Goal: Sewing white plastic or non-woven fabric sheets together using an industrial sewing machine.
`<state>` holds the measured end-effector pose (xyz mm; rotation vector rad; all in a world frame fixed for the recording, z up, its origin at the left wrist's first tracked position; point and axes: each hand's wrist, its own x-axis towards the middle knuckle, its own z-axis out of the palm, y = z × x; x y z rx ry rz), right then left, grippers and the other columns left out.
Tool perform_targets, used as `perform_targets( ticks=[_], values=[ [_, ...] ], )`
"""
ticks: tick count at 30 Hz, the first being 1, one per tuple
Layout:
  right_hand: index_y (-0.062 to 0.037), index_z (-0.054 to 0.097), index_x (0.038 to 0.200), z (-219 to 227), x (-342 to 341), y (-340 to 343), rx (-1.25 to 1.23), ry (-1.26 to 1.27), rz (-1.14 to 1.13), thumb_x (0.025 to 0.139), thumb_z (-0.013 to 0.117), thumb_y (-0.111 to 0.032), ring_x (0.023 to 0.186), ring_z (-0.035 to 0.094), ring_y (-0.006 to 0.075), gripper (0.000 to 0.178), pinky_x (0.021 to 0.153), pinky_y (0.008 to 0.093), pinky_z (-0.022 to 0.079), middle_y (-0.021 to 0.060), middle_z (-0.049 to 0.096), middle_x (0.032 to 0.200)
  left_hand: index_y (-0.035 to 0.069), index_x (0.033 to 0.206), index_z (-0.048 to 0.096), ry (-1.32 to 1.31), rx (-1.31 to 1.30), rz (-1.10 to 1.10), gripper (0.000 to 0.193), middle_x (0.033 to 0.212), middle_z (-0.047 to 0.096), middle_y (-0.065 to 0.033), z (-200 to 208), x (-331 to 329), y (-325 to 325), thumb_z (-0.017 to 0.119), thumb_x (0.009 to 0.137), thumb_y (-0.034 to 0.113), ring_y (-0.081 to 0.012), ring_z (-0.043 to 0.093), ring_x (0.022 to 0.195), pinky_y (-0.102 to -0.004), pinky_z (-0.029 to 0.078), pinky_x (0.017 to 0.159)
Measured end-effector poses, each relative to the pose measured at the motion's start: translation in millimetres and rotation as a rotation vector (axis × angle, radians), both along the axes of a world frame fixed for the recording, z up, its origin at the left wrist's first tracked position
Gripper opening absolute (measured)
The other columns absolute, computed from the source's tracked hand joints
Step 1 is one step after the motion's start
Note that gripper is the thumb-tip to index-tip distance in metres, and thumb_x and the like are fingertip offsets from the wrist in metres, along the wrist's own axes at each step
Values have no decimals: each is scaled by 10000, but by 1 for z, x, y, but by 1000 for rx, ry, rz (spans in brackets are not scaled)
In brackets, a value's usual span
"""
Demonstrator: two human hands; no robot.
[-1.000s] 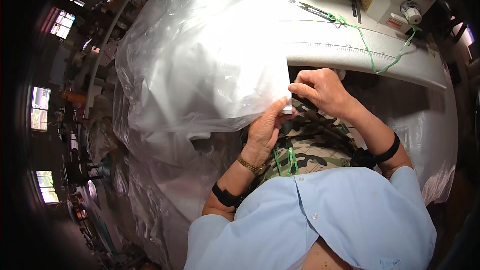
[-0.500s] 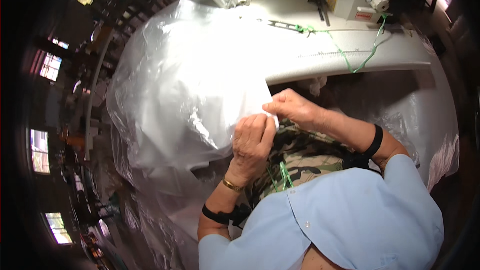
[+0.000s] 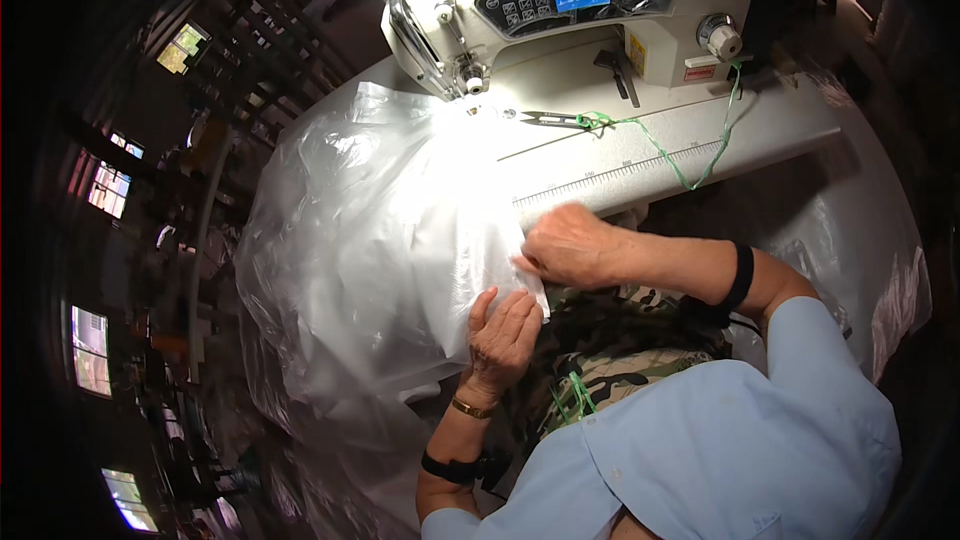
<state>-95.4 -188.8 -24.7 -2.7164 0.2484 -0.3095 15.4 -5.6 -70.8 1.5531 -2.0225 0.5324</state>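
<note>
A translucent white plastic sheet (image 3: 340,250) spreads in loose folds over the left of the sewing table and hangs off its front. My left hand (image 3: 502,338) lies on the sheet's near right corner, fingers stretched out and the thumb raised a little apart. Farther along the same edge, my right hand (image 3: 570,248) is closed with its fingertips at the sheet's border; the fingertips are slightly blurred. Beyond both hands stands a white sewing machine (image 3: 560,10) with a lit display. Its needle area sits at the far end of the sheet, washed out by the lamp.
Thread snips (image 3: 555,120) tied to a green cord (image 3: 660,148) lie on the machine bed. A printed ruler scale (image 3: 610,172) runs along the table's front part. A dark tool (image 3: 617,75) rests under the machine arm. More clear plastic (image 3: 850,260) hangs at the right.
The view has shifted, showing more of the machine. My left fingers have straightened from a curled grip. My right hand has moved farther from my left along the sheet's edge.
</note>
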Motion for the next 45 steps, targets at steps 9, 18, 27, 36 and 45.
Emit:
perform_targets(
  ticks=[9, 18, 27, 36, 45],
  values=[
    [-9, 619, 953, -15, 58, -89, -247, -318, -62, 839, 712, -290, 1026, 584, 313, 317, 923, 416, 443, 141, 640, 1037, 78, 811, 581, 96, 113, -13, 73, 848, 616, -18, 18, 17, -26, 624, 818, 19, -171, 669, 932, -638, 206, 1132],
    [29, 627, 1012, -2, 62, -88, -180, -229, -1, 857, 681, -238, 1144, 556, 356, 313, 977, 451, 417, 216, 632, 1170, 58, 823, 554, 53, 140, 30, 68, 883, 593, -55, 32, 43, -62, 572, 831, -7, -196, 642, 1006, -644, 234, 1126],
    [42, 627, 936, -6, 64, -88, -221, -306, 12, 860, 645, -214, 1159, 555, 366, 268, 991, 454, 411, 234, 631, 1166, 57, 799, 552, 13, 126, 107, 57, 832, 578, -61, 46, 65, -100, 563, 828, 9, -219, 628, 852, -609, 312, 1099],
    [45, 640, 998, -9, 68, -94, -252, -316, 33, 862, 594, -115, 1169, 566, 353, 215, 1007, 453, 414, 218, 646, 1175, 56, 766, 595, 14, 24, 164, 58, 718, 546, -71, 41, 88, -146, 613, 821, 61, -250, 608, 758, -595, 352, 1069],
    [44, 636, 1076, 0, 70, -94, -197, -261, -18, 880, 566, -122, 1173, 547, 332, 267, 1016, 436, 396, 209, 623, 1230, 30, 868, 626, 66, 25, 141, 48, 799, 604, -91, 42, 112, -168, 603, 826, 32, -273, 619, 830, -478, 419, 1016]
  ],
)
